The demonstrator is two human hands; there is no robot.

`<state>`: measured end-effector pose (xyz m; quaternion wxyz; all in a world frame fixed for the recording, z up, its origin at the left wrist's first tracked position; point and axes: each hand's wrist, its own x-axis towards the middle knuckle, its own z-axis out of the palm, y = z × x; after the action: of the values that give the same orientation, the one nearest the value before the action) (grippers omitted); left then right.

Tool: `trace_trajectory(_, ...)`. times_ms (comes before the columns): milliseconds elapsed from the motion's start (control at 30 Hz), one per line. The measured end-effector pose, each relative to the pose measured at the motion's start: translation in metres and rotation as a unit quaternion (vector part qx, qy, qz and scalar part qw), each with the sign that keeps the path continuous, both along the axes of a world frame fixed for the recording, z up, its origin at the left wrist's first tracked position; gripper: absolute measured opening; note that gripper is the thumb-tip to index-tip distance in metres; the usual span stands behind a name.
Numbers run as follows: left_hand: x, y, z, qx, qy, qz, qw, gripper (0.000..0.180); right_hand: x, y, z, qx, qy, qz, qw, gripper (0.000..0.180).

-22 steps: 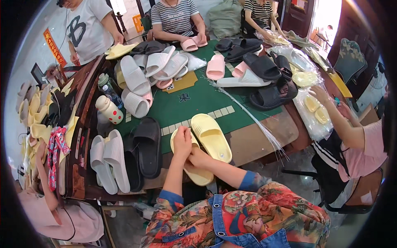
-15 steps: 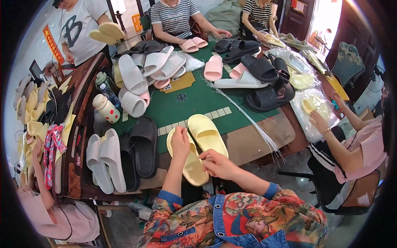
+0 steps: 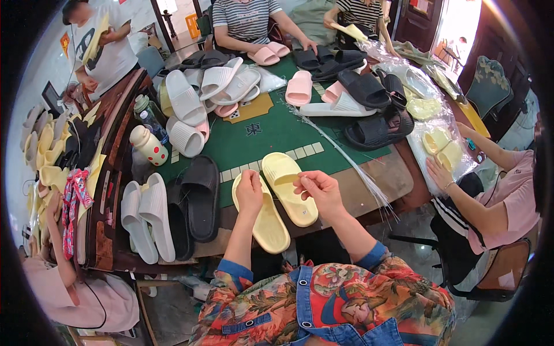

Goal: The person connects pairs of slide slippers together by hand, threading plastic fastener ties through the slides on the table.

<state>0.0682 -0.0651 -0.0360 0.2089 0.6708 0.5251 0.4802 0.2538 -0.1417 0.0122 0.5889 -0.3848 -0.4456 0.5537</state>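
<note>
Two pale yellow slippers lie side by side at the near edge of the table: the left slipper and the right slipper. My left hand is closed in a pinch over the left slipper's strap, and its fingers cover part of it. Over the right slipper's edge, my right hand is also pinched, thumb against forefinger. Whatever lies between the fingertips of either hand is too small or hidden to name. A bundle of thin white plastic strands lies beyond my right hand.
Black slippers and white slippers stand on the left beside a dotted bottle. Grey slippers are piled farther back, black sandals at right. Co-workers sit around the table; one handles yellow slippers on clear plastic.
My right hand has moved up and right, off the left slipper's inner edge. My left hand stays near the strap. At right, a co-worker's hands have shifted over the yellow slippers.
</note>
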Motion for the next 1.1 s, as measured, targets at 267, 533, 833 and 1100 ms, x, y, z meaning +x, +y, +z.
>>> trace_trajectory(267, -0.034, 0.07, 0.002, -0.138, -0.175, -0.044, 0.974, 0.018, -0.008, -0.008, -0.021, -0.075, 0.116, 0.007, 0.99, 0.02)
trace_trajectory(533, 0.041, 0.103, -0.005, -0.123, 0.116, -0.097, 0.981, 0.023, -0.019, 0.04, -0.056, -0.289, 0.236, 0.062, 0.926, 0.019)
trace_trajectory(833, 0.032, 0.095, -0.021, -0.173, 0.065, -0.087, 0.979, 0.021, -0.069, 0.072, -0.053, -0.279, 0.153, -0.172, 0.932, 0.017)
trace_trajectory(1100, 0.035, 0.094, -0.02, -0.119, 0.155, -0.092, 0.976, 0.02, -0.066, 0.075, -0.077, -0.203, 0.291, -0.162, 0.921, 0.03)
